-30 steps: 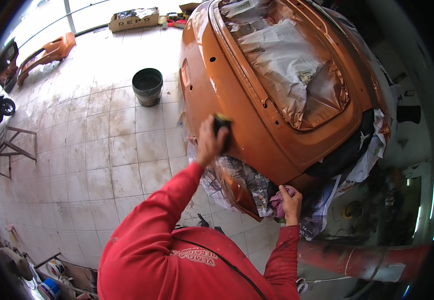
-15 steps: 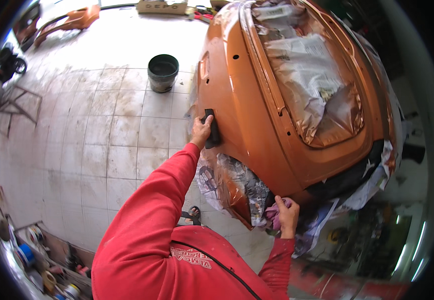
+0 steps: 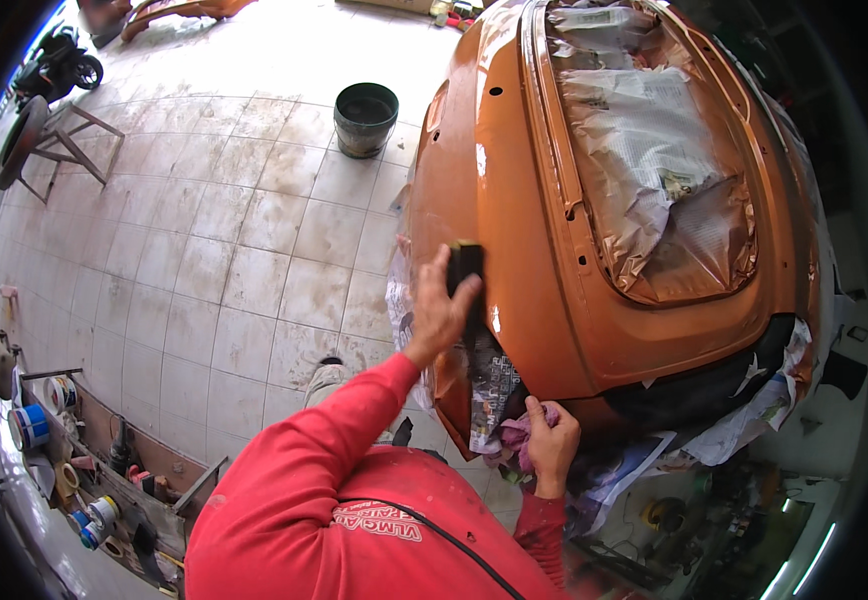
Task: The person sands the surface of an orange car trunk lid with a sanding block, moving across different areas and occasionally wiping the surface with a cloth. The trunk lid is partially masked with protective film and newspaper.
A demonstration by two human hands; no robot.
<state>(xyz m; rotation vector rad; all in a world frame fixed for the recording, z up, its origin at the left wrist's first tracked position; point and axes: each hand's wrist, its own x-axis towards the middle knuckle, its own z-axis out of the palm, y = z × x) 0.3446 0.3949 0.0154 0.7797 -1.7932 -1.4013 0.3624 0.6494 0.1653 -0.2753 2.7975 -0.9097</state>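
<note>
My left hand presses a black sanding block against the side of an orange car body. Its thumb lies over the block, and its fingers stretch along the left edge. Lower down, near the body's bottom corner, my right hand grips a crumpled purple rag. Printed masking paper hangs beside the rag, below the orange panel. More paper, with orange overspray on it, covers the window opening. A dark strip runs along the body's lower edge.
A dark bucket stands on the tiled floor beyond my left arm. Further left are a metal stand and a motorcycle. Cans and tape rolls sit on a shelf at lower left.
My left hand has slid the block nearer to me along the panel, and its fingers lie flatter. The right hand still holds the rag. The whole view has shifted slightly.
</note>
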